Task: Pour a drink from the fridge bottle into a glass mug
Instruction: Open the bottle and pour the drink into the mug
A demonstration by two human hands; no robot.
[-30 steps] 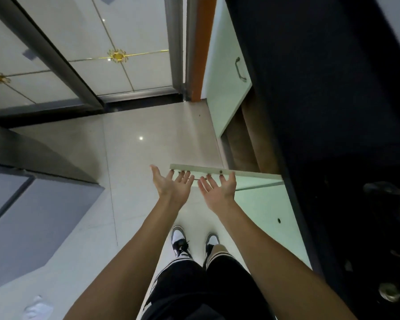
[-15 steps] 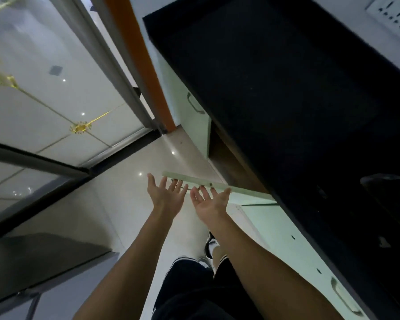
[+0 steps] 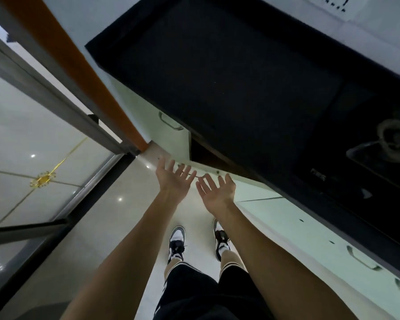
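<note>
Since the earlier frames the head view has swung toward the counter [image 3: 217, 77], whose dark top now fills the upper right. The grey unit that stood at the lower left has slipped almost out of view. Both hands stay raised side by side in front of the body.

In the head view the left hand [image 3: 174, 179] and the right hand [image 3: 217, 192] are released, palms up and fingers spread, and they hold nothing. They hover just above the top edge of an open cabinet door [image 3: 247, 191], and I cannot tell whether any fingertip touches it. Neither the fridge, the bottle nor the glass mug is in view, so the task looks barely begun.

The step in hand seems to be finding the fridge. To do that well, the person should turn away from the counter, keep the hands free, and look for the fridge door before reaching.

A hob [image 3: 390, 139] sits at the right end of the counter, with pale green cabinet fronts [image 3: 298, 227] below. A sliding glass door frame [image 3: 44, 88] and an orange strip [image 3: 62, 65] stand to the left. The open door juts out over the floor [image 3: 125, 204] just ahead of the shoes [image 3: 177, 241], and could catch a shin or hip on turning.
</note>
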